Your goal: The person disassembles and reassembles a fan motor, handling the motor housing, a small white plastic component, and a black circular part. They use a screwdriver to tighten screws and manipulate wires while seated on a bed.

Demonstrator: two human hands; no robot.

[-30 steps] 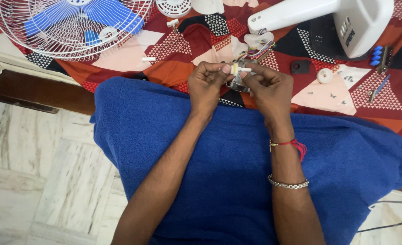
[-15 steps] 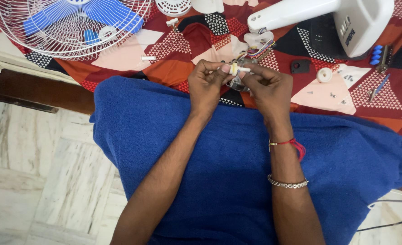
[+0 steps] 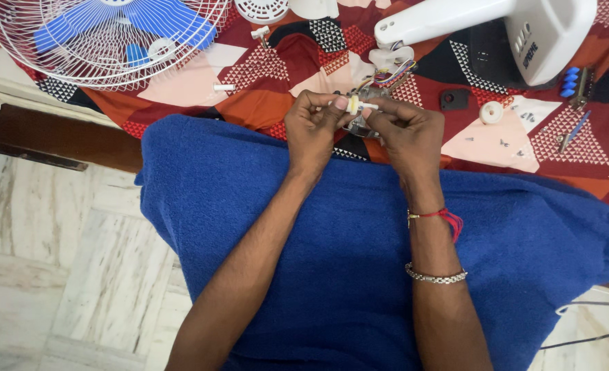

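My left hand (image 3: 315, 127) and my right hand (image 3: 404, 134) meet over the near edge of a patterned cloth. Between the fingertips of both hands is a small white plastic peg-like part (image 3: 357, 105). Under my right hand's fingers sits a small metal fan mechanism (image 3: 359, 124), partly hidden, with coloured wires (image 3: 394, 73) running up to the white fan body (image 3: 503, 27). Both hands pinch the white part where it meets the mechanism.
A white wire fan guard with blue blades (image 3: 112, 38) lies at the top left. On the red patterned cloth (image 3: 263, 75) lie a small black square part (image 3: 453, 100), a white round knob (image 3: 490, 112), blue buttons (image 3: 569, 81) and a screwdriver (image 3: 573, 130). A blue towel (image 3: 332, 261) covers my lap.
Both hands have stayed together on the small part, with only slight finger shifts. The view has drifted a little.
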